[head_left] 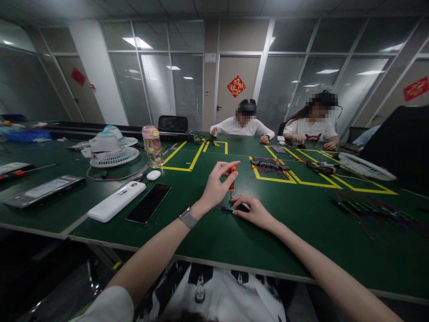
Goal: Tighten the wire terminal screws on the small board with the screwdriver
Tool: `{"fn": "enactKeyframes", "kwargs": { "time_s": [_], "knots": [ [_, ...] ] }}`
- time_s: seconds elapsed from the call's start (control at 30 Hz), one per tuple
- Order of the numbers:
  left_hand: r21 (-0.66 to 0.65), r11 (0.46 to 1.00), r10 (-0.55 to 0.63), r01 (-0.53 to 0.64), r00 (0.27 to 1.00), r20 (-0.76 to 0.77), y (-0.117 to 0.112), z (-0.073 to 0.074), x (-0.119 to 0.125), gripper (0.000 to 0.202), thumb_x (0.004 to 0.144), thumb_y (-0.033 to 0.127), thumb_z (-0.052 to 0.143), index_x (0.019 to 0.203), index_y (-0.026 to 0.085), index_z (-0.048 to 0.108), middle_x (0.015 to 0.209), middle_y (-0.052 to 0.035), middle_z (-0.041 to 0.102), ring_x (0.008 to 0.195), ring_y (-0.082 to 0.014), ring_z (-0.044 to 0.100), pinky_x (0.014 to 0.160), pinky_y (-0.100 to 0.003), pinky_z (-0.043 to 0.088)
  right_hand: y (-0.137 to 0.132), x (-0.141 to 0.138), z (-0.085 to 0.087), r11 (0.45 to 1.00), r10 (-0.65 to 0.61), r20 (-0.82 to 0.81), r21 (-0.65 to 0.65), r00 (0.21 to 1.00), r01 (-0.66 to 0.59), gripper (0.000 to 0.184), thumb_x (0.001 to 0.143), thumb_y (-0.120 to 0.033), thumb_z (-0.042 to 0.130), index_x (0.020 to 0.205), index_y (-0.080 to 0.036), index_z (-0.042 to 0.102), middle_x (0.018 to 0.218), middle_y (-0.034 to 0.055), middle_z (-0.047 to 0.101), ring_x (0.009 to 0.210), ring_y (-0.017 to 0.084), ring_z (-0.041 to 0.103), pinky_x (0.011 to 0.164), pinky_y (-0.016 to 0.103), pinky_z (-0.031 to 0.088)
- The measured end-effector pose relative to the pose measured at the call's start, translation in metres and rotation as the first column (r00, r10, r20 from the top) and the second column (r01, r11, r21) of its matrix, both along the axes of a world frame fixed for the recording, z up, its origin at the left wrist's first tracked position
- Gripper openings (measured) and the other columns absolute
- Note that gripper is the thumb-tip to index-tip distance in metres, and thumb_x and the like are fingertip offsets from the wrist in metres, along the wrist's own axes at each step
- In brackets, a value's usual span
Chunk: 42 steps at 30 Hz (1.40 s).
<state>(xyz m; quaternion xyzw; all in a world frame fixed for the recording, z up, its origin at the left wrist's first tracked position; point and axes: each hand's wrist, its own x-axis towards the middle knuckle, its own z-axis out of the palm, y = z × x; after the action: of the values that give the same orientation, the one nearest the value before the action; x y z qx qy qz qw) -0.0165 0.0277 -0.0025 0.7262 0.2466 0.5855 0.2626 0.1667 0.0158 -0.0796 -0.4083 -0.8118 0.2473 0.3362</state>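
Note:
My left hand (217,182), with a watch on its wrist, grips an orange and black screwdriver (232,179) by its handle. The screwdriver stands upright, its shaft pointing down at a small green circuit board (228,208) on the table. Whether the tip touches the board is too small to tell. Low on the table, my right hand (253,211) pinches the right end of the board between thumb and fingers. Coloured wires stick out at the board's left end.
Left of my hands lie a black phone (149,203), a white power bank (117,201) and a hard drive (45,191). A bottle (153,146) and white fans (112,150) stand behind. Wired boards lie inside yellow tape (270,166) and farther right (378,209). Two people sit opposite.

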Motion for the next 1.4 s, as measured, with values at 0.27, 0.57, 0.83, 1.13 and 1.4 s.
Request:
{"fn": "enactKeyframes", "kwargs": {
  "time_s": [0.27, 0.57, 0.83, 1.13, 1.4],
  "knots": [
    [-0.036, 0.997, 0.063, -0.062, 0.998, 0.024, 0.005, -0.004, 0.0, 0.027, 0.087, 0.027, 0.062, 0.113, 0.02, 0.066, 0.097, -0.0048, 0.059, 0.087, -0.015, 0.061, 0.076, -0.026, 0.052, -0.001, 0.0, 0.0, 1.0, 0.001, -0.017, -0.017, 1.0, -0.002, 0.005, 0.078, -0.021, 0.07, 0.082, -0.019, 0.068, 0.112, 0.0091, 0.071, 0.114, 0.026, 0.063, 0.111, 0.052, 0.031],
    [-0.049, 0.984, -0.173, 0.172, 0.985, -0.004, 0.0, 0.007, -0.004, 0.034, 0.096, 0.023, 0.043, 0.124, 0.022, 0.061, 0.12, -0.0091, 0.062, 0.112, -0.0208, 0.059, 0.099, -0.038, 0.047, -0.001, -0.001, -0.001, 1.0, 0.014, -0.03, 0.024, 0.999, -0.013, 0.006, 0.078, -0.02, 0.07, 0.083, -0.019, 0.067, 0.11, 0.0088, 0.07, 0.11, 0.024, 0.064, 0.1, 0.045, 0.045],
    [-0.076, 0.997, -0.025, 0.028, 0.999, 0.042, 0.004, 0.004, -0.003, 0.023, 0.083, 0.027, 0.066, 0.104, 0.02, 0.071, 0.107, -0.0068, 0.058, 0.095, -0.0159, 0.06, 0.08, -0.025, 0.052, -0.001, -0.001, 0.001, 1.0, 0.022, -0.047, 0.006, 0.999, -0.022, 0.005, 0.078, -0.019, 0.07, 0.081, -0.019, 0.066, 0.11, 0.0094, 0.07, 0.108, 0.024, 0.064, 0.099, 0.044, 0.045],
    [-0.142, 0.985, -0.096, 0.1, 0.995, 0.031, 0.004, 0.004, -0.004, 0.029, 0.089, 0.024, 0.057, 0.116, 0.019, 0.064, 0.105, -0.007, 0.064, 0.091, -0.0161, 0.062, 0.081, -0.028, 0.052, 0.0, -0.001, 0.0, 0.999, 0.039, -0.046, 0.014, 0.998, -0.038, 0.006, 0.078, -0.019, 0.07, 0.08, -0.019, 0.064, 0.109, 0.0095, 0.069, 0.109, 0.024, 0.064, 0.097, 0.044, 0.046],
    [0.042, 0.997, -0.062, 0.067, 0.99, -0.125, -0.004, 0.006, -0.006, 0.032, 0.098, 0.024, 0.041, 0.123, 0.025, 0.061, 0.122, -0.0073, 0.057, 0.11, -0.0183, 0.058, 0.098, -0.032, 0.045, -0.002, -0.001, 0.004, 0.999, 0.032, -0.03, -0.006, 0.999, -0.032, 0.006, 0.079, -0.02, 0.069, 0.081, -0.019, 0.064, 0.111, 0.0091, 0.068, 0.111, 0.026, 0.063, 0.098, 0.043, 0.046]
  ]
}}
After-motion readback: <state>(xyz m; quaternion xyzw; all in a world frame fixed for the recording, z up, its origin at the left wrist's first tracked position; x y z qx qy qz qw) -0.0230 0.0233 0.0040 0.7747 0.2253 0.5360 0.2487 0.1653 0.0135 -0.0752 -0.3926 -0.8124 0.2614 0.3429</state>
